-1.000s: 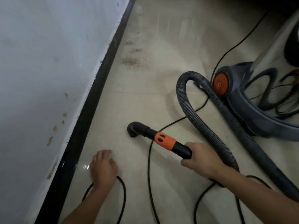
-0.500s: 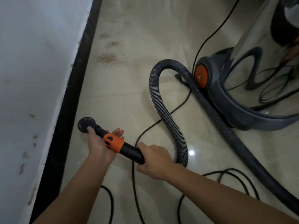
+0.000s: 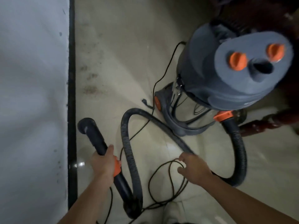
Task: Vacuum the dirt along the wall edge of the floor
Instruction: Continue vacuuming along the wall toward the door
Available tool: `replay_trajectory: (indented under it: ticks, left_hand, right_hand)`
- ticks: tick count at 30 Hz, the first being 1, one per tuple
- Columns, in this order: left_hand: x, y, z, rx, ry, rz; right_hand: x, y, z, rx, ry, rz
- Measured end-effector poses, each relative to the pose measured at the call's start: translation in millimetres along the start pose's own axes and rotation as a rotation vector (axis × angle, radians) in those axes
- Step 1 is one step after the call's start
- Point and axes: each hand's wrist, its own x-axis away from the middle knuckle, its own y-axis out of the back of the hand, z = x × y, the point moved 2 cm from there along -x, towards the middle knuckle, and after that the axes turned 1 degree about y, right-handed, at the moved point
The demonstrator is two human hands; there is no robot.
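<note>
My left hand [image 3: 103, 162] grips the black vacuum wand [image 3: 95, 139] at its orange collar. The wand's nozzle [image 3: 86, 124] hangs beside the black skirting [image 3: 71, 94] of the white wall [image 3: 32, 94]. Brown dirt patches [image 3: 90, 89] lie on the cream floor farther along the skirting, ahead of the nozzle. My right hand [image 3: 192, 168] hovers over the floor with its fingers apart, close to a loop of the black power cord [image 3: 161, 183]; contact with the cord is unclear. The ribbed hose [image 3: 129, 151] curves from the wand's rear to the vacuum.
The grey canister vacuum [image 3: 226, 78] with orange knobs stands at the right, seen from above. Its hose [image 3: 239, 151] loops round behind my right hand. Cord loops lie on the tiles between my arms. A dark wooden furniture leg [image 3: 265, 123] sits behind the vacuum.
My left hand went from the floor to the wand and now holds it alone. My right hand has let go of the wand and moved right. The view has risen above the vacuum.
</note>
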Motion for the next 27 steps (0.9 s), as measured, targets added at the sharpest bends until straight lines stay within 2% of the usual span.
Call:
replay_trajectory:
  ticks: [6,10,12,14,19,27]
  left_hand:
    - [97,-25,-101,-0.14,-0.156,0.136]
    - [132,-54,-152,-0.21,-0.236,0.221]
    - [142,-74,-166,-0.237,-0.268,0.238]
    - [147,-94,-173,-0.253,-0.297,0.222]
    - [139,-136,-172,-0.309,-0.265,0.162]
    - [125,-189,-199,-0.368,-0.265,0.042]
  right_hand:
    - [65,142,25,-0.083,-0.037,-0.347]
    - [77,234,33,-0.018,0.099,-0.694]
    - [66,274,26,0.053,0.115,-0.804]
    - [42,303,15,0.111,0.105,-0.802]
    - [-32,320,1,0.269,0.215,-0.643]
    - [-91,336,-2,0.346,0.306,-0.642]
